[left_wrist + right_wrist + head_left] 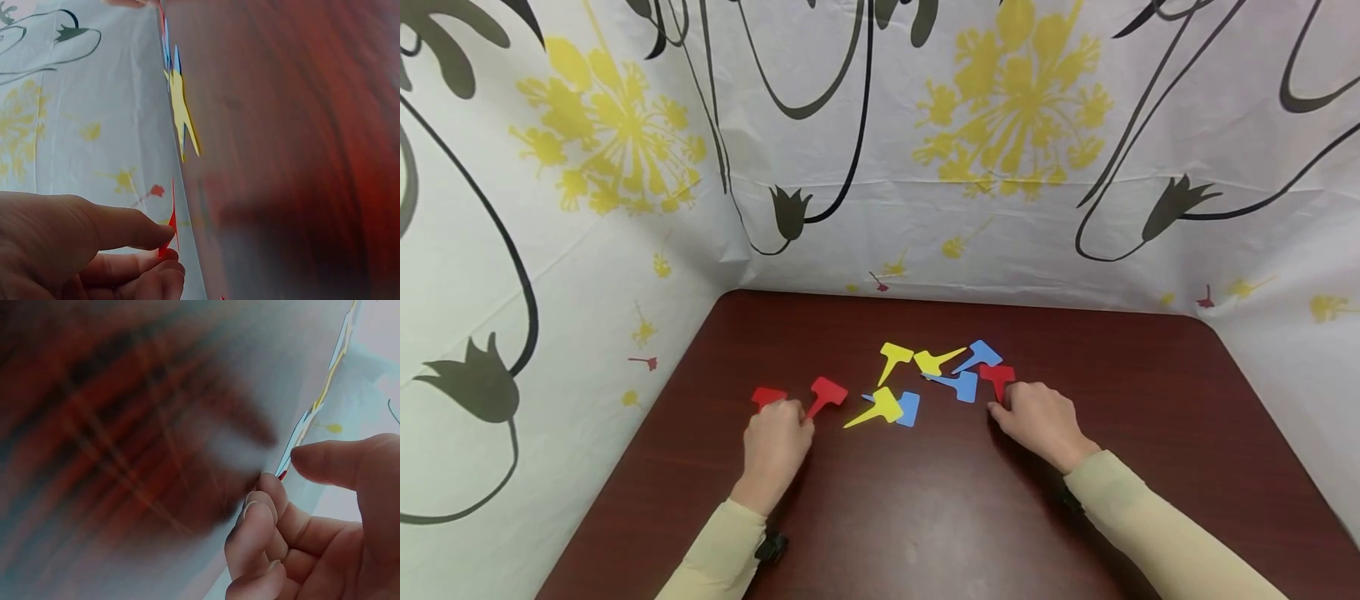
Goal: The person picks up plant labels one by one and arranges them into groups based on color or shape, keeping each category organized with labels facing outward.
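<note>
**Pinched at left, loose at right**

With the left hand (777, 448), lower left of centre, pinched one of two red tags (829, 392) between thumb and fingertips. With the right hand (1042, 423), right of centre, held thumb and curled fingers loosely apart by the stem of a third red tag (997, 374). Saw three yellow tags (895, 356) and three blue tags (982, 353) mid-frame, partly overlapping on a brown table (895, 517); saw patterned cloth (880, 229) across the top.
</note>
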A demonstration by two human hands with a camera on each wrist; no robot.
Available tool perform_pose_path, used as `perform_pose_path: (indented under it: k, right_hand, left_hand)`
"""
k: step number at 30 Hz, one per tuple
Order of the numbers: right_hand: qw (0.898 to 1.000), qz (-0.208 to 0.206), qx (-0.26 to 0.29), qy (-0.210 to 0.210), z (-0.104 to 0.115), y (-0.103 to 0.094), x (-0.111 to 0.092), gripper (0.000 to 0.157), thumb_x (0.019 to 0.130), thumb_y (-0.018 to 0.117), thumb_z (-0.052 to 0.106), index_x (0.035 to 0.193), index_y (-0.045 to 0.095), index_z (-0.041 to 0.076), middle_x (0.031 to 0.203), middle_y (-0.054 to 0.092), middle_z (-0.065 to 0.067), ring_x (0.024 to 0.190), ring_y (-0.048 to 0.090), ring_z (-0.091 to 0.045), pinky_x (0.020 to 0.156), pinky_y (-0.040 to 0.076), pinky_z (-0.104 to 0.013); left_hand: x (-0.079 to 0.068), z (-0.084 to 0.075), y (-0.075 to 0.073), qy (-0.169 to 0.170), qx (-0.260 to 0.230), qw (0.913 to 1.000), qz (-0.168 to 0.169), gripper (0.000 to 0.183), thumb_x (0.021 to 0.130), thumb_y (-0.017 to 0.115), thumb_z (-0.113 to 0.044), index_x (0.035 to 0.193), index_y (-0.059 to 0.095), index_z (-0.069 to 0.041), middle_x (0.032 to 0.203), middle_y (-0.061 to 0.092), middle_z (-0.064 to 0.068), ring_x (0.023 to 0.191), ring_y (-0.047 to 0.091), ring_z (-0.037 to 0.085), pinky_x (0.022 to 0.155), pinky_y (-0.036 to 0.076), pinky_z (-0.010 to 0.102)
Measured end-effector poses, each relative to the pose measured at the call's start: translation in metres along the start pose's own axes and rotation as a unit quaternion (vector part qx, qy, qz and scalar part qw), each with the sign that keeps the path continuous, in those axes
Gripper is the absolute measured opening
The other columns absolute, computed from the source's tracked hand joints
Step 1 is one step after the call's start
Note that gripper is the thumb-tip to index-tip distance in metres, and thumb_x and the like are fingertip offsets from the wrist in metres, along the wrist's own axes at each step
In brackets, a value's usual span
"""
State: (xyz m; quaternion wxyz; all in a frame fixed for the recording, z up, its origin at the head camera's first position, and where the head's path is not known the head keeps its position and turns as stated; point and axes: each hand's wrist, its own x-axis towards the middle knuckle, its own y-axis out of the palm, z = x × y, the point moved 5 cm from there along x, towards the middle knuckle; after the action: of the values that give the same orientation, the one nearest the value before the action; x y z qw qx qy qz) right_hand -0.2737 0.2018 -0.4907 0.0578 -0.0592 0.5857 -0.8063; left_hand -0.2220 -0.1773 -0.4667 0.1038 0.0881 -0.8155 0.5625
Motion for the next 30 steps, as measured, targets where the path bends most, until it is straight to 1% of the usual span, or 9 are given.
perform_pose_path:
  k: [4, 7, 11, 19, 30]
  right_hand:
    - [1.000, 0.007, 0.006, 0.009, -0.001, 0.000, 0.001, 0.035, 0.091, 0.070, 0.029, 0.063, 0.055, 0.013, 0.052, 0.045, -0.002, 0.048, 0.044, -0.018, 0.040, 0.035, -0.032]
    - [1.000, 0.010, 0.007, 0.012, -0.001, 0.000, 0.002, 0.035, 0.091, 0.068, 0.026, 0.062, 0.055, 0.013, 0.051, 0.045, -0.002, 0.047, 0.044, -0.018, 0.040, 0.035, -0.032]
    - [1.000, 0.011, 0.005, 0.010, -0.001, -0.001, 0.001, 0.035, 0.090, 0.067, 0.024, 0.061, 0.054, 0.012, 0.051, 0.044, -0.002, 0.046, 0.043, -0.018, 0.040, 0.034, -0.032]
    - [1.000, 0.012, 0.000, 0.006, -0.001, -0.001, 0.001, 0.035, 0.090, 0.067, 0.024, 0.061, 0.053, 0.012, 0.051, 0.043, -0.002, 0.046, 0.042, -0.018, 0.039, 0.034, -0.032]
    - [1.000, 0.012, -0.005, 0.000, -0.001, 0.002, 0.001, 0.034, 0.091, 0.066, 0.024, 0.062, 0.053, 0.012, 0.051, 0.043, -0.002, 0.046, 0.041, -0.018, 0.039, 0.034, -0.032]
  left_hand:
    - [-0.004, 0.013, -0.002, -0.015, -0.004, 0.9999, 0.002, 0.029, 0.085, 0.076, -0.008, 0.062, 0.058, -0.012, 0.051, 0.044, -0.002, 0.044, 0.038, 0.016, 0.041, 0.033, 0.029]
    - [-0.007, 0.020, -0.003, -0.023, -0.006, 0.9997, 0.001, 0.026, 0.085, 0.075, -0.008, 0.064, 0.060, -0.011, 0.052, 0.046, -0.002, 0.045, 0.040, 0.017, 0.041, 0.034, 0.030]
    - [-0.009, 0.027, -0.004, -0.037, -0.012, 0.9992, 0.002, 0.028, 0.085, 0.074, -0.007, 0.062, 0.059, -0.012, 0.052, 0.045, -0.001, 0.045, 0.040, 0.017, 0.040, 0.034, 0.030]
    - [-0.013, 0.032, 0.000, -0.044, -0.014, 0.9989, 0.012, 0.036, 0.086, 0.070, -0.006, 0.056, 0.050, -0.012, 0.049, 0.040, 0.000, 0.043, 0.036, 0.016, 0.039, 0.030, 0.030]
    - [-0.015, 0.040, 0.004, -0.056, -0.013, 0.9980, 0.026, 0.035, 0.085, 0.070, -0.007, 0.056, 0.049, -0.013, 0.047, 0.041, 0.000, 0.041, 0.038, 0.017, 0.037, 0.030, 0.030]
